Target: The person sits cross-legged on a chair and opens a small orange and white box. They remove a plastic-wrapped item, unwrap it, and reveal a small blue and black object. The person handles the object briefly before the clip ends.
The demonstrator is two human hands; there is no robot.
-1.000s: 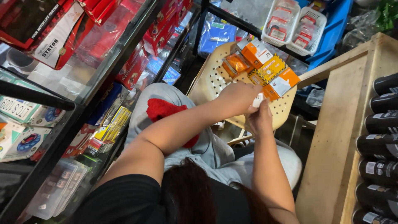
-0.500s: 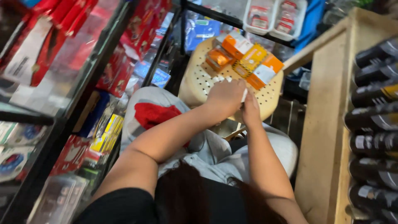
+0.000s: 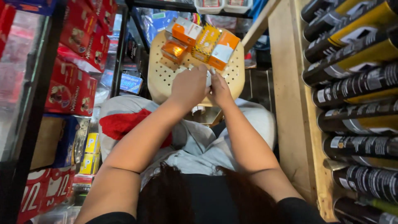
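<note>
My left hand (image 3: 188, 87) and my right hand (image 3: 219, 89) meet over the near edge of a round cream perforated stool (image 3: 163, 79). Between the fingers of both hands sits a small white object (image 3: 208, 79), mostly hidden, so its kind is unclear. Beyond my hands, several orange and yellow boxes (image 3: 201, 41) lie on the stool's top. I am seated, with my knees in grey trousers (image 3: 199, 141) under my arms.
A black metal rack with red packets (image 3: 78, 62) and yellow boxes (image 3: 89, 153) runs along the left. On the right a wooden shelf (image 3: 290, 103) holds rows of dark cans lying on their sides (image 3: 356, 87). White trays (image 3: 217, 6) stand past the stool.
The view has shifted so the stool and my hands sit nearer the middle of the frame. Both hands stay together on the small white object, now over the stool's near edge.
</note>
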